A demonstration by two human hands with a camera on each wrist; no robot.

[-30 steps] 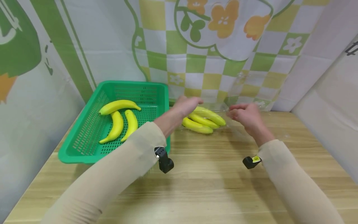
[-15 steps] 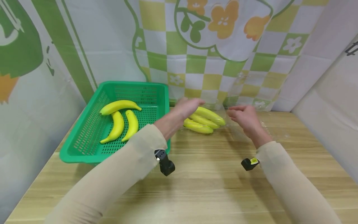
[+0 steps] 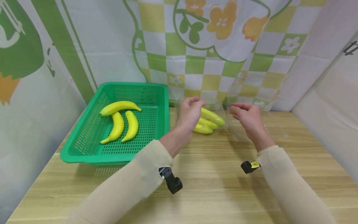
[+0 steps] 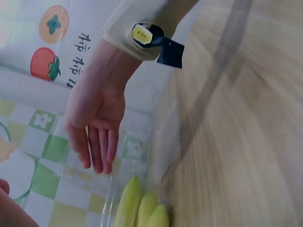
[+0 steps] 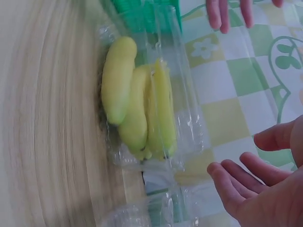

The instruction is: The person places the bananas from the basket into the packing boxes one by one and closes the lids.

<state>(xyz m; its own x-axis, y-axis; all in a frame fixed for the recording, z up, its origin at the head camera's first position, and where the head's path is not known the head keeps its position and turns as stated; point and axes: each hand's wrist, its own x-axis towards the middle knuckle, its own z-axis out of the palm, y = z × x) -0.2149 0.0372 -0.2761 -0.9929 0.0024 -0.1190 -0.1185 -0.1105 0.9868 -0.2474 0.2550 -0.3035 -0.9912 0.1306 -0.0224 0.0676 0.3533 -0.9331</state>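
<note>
Yellow bananas (image 3: 212, 116) lie side by side in a clear plastic clamshell box (image 5: 189, 113) at the back of the table. Its transparent lid section (image 3: 251, 87) stands folded out to the right, hard to make out. Over the box's left part is my left hand (image 3: 189, 116), fingers loosely bent, hiding some of the bananas. My right hand (image 3: 249, 119) hovers beside the box's right end. In the right wrist view its fingers (image 5: 236, 182) are relaxed, with nothing between them and apart from the bananas.
A green perforated basket (image 3: 168, 109) stands left of the box with three bananas (image 3: 117, 126) in it. The wooden table (image 3: 207, 180) runs up to a printed cloth wall (image 3: 156, 59) behind the box. White side walls (image 3: 330, 84) bound the table.
My left hand has drawn back from over the box's left end and turned, its wrist moving towards me and right. My right hand has barely shifted. Bananas and basket stay put.
</note>
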